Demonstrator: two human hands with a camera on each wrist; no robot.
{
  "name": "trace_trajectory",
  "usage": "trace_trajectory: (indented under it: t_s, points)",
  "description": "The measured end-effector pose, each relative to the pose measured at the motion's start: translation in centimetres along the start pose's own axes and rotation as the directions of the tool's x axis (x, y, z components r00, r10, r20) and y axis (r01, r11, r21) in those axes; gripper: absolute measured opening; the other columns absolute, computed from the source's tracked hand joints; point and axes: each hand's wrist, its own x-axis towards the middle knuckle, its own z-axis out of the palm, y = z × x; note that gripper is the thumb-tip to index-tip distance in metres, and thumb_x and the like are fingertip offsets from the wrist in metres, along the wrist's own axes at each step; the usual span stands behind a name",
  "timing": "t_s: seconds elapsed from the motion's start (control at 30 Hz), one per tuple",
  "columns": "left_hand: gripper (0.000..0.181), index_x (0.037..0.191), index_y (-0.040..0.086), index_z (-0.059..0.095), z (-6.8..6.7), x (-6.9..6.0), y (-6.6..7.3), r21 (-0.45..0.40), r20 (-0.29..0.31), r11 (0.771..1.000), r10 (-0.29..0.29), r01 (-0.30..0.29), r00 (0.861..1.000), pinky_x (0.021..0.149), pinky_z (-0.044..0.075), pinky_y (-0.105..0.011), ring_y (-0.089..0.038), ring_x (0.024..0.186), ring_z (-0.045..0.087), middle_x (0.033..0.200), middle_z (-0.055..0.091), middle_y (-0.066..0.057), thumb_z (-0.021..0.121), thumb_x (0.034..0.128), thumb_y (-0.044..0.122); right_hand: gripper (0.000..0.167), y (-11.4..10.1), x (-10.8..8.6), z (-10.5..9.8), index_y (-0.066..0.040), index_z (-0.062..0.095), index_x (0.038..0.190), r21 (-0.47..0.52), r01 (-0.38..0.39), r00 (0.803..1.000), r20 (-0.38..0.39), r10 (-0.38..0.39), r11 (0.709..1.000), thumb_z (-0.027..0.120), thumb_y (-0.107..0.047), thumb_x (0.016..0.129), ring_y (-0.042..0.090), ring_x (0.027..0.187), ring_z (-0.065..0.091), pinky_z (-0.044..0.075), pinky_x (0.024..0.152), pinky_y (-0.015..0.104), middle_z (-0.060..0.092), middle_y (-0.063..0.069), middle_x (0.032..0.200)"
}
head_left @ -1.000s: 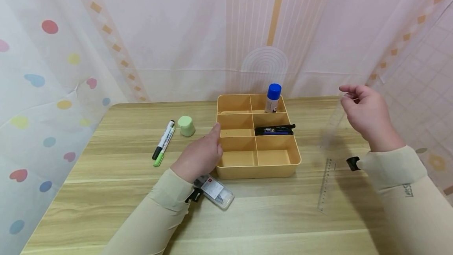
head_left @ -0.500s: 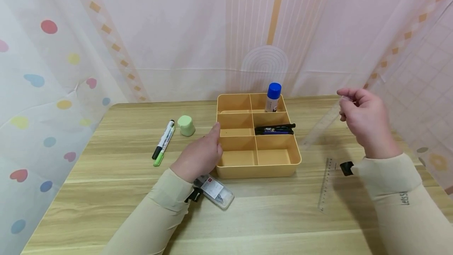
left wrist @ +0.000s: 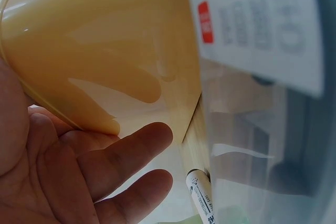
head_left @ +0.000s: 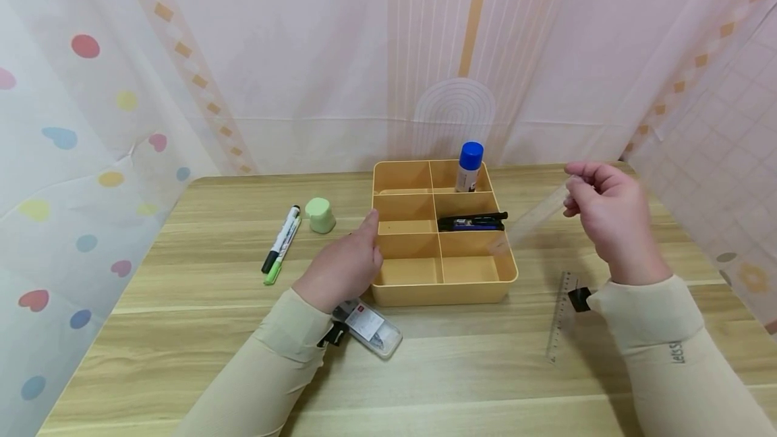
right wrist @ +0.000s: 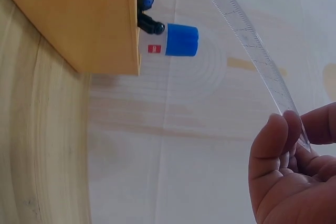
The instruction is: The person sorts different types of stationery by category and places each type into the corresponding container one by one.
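Observation:
My right hand (head_left: 613, 218) pinches one end of a clear ruler (head_left: 537, 216) between thumb and fingers. The ruler (right wrist: 252, 45) slants down to the left, its far end over the front right compartment of a yellow six-compartment organizer (head_left: 443, 294). My left hand (head_left: 340, 268) rests against the organizer's left side. In the left wrist view its fingers (left wrist: 126, 156) reach out fairly straight beside the yellow wall. Black and blue pens (head_left: 470, 223) lie in the middle right compartment. A blue-capped glue stick (head_left: 469, 167) stands in the back right one.
A clear case with a white label (head_left: 367, 326) lies below my left hand, partly hidden by it. A white marker (head_left: 282, 235), a green marker (head_left: 282, 255) and a pale green rounded object (head_left: 320, 215) sit left. Another clear ruler (head_left: 557, 329) lies on the right.
My right hand has moved left and slightly down with the ruler, bringing the ruler's lower end over the organizer's front right compartment. The left hand has stayed in place.

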Motion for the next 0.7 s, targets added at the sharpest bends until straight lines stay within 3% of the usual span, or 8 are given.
trace_trajectory:
  t_s: [0.23, 0.4, 0.6, 0.7]
  points:
    - [0.069, 0.169, 0.004, 0.012, -0.1, -0.1, 0.0, -0.007, 0.003, 1.000, -0.001, 0.001, 1.000, 0.060, 0.047, -0.034, -0.023, 0.064, 0.054, 0.172, 0.032, -0.011, 0.040, 0.1092, 0.024, 0.014, 0.2, -0.5, 0.6, -0.016, 0.069, 0.107, 0.103, 0.000, 1.000, 0.017, -0.002, 0.995, 0.058, -0.008, 0.103, 0.004, 0.069, 0.062, 0.057, 0.064, 0.016, 0.066, -0.008, 0.086]
    - [0.069, 0.169, 0.003, 0.012, 0.0, 0.0, 0.0, -0.011, 0.001, 1.000, 0.001, -0.001, 1.000, 0.060, 0.047, -0.033, -0.023, 0.062, 0.053, 0.171, 0.032, -0.012, 0.040, 0.1092, 0.024, 0.013, 0.4, -0.9, 1.1, -0.015, 0.069, 0.105, 0.147, 0.003, 1.000, 0.024, -0.007, 0.989, 0.060, -0.006, 0.102, 0.005, 0.068, 0.063, 0.058, 0.064, 0.016, 0.066, -0.006, 0.086]
    - [0.069, 0.169, 0.003, 0.013, 0.0, 0.0, 0.0, -0.006, -0.003, 1.000, 0.006, -0.006, 1.000, 0.063, 0.048, -0.033, -0.023, 0.066, 0.056, 0.171, 0.033, -0.012, 0.041, 0.1089, 0.023, 0.012, 0.7, -1.1, 1.5, -0.019, 0.067, 0.108, 0.016, 0.000, 0.999, 0.044, -0.001, 1.000, 0.058, -0.011, 0.105, 0.003, 0.071, 0.065, 0.059, 0.068, 0.018, 0.065, -0.009, 0.089]
    - [0.069, 0.169, 0.003, 0.013, 0.0, -0.1, 0.0, -0.009, -0.003, 1.000, 0.002, -0.002, 1.000, 0.065, 0.049, -0.033, -0.022, 0.069, 0.057, 0.171, 0.033, -0.012, 0.041, 0.1088, 0.023, 0.012, 0.8, -1.1, 1.7, -0.015, 0.066, 0.111, 0.002, 0.004, 0.998, 0.059, -0.004, 1.000, 0.057, -0.010, 0.105, 0.003, 0.071, 0.065, 0.060, 0.069, 0.018, 0.065, -0.010, 0.088]
